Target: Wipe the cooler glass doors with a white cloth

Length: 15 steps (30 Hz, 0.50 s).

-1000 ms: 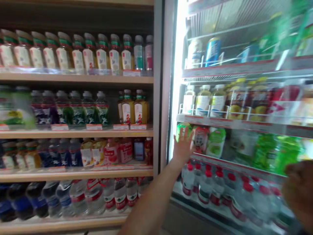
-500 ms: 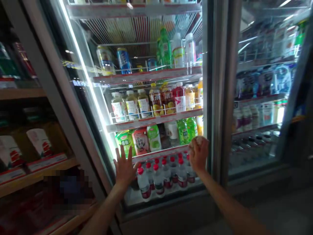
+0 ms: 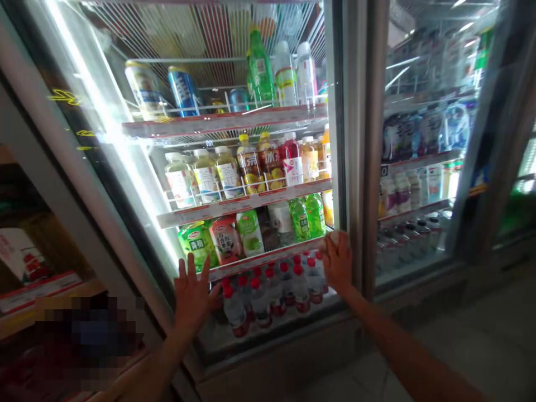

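My left hand point(image 3: 191, 295) is raised in front of the lit drinks fridge, its fingers spread and nothing in it. It is nearest the green pouch-shaped drink point(image 3: 197, 245) at the left of the lower shelf; whether it touches the glass I cannot tell. My right hand point(image 3: 338, 262) is closed near the fridge's right frame point(image 3: 360, 167), fingers bent, with something pale at the fingertips too unclear to name. Between the hands stand red-capped clear bottles point(image 3: 260, 304) on the fridge floor. Beside the green drink are a red drink point(image 3: 226, 239) and a green-and-white bottle point(image 3: 250, 231).
Higher shelves hold tea and juice bottles point(image 3: 251, 167), cans point(image 3: 183, 92) and a green bottle point(image 3: 261, 70). Reflections show on the glass. A second glass-fronted fridge point(image 3: 414, 184) stands to the right. At left is a wooden shelf point(image 3: 54, 296) with boxed goods.
The view has shifted, so the fridge sits further left and more floor shows at right. My left hand remains spread; my right hand remains closed by the frame.
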Each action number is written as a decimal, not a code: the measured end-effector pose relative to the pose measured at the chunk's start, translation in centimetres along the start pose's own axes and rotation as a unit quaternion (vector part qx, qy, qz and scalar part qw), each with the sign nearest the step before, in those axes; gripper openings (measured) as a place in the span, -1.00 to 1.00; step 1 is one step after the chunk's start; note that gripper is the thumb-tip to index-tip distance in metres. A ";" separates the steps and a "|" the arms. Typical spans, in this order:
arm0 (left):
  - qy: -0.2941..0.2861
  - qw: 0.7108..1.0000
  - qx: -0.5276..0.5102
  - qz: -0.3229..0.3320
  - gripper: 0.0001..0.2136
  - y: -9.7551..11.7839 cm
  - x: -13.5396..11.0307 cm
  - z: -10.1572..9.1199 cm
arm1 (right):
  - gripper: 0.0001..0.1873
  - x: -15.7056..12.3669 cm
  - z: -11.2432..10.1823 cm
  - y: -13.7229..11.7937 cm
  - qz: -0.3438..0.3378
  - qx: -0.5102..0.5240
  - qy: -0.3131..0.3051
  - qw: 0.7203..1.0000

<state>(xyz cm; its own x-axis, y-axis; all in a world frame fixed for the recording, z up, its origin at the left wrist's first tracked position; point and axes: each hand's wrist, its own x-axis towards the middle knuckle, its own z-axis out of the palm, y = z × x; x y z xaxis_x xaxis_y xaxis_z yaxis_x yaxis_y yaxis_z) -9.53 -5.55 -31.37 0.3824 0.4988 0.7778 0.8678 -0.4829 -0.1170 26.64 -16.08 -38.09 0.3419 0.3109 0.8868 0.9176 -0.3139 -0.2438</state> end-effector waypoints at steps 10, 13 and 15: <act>-0.017 1.000 0.005 0.005 -0.38 0.4 -2.3 1.1 | -0.46 4.5 0.2 -1.0 0.014 0.028 0.047 0.998; -0.021 1.000 0.008 0.010 -0.45 0.4 -2.7 1.2 | -0.45 2.6 0.3 -2.4 -0.032 0.046 0.031 0.998; -0.030 0.999 0.008 0.018 -0.49 0.2 -3.1 1.2 | -0.48 -1.2 0.3 -3.6 -0.128 0.062 -0.032 0.989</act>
<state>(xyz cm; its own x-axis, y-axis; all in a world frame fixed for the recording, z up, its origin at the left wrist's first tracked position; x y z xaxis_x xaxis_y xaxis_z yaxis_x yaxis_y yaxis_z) -10.18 -6.35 -34.57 0.4320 0.5229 0.7348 0.8576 -0.4904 -0.1552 23.04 -15.03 -38.37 0.1036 0.4240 0.8997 0.9922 -0.1066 -0.0641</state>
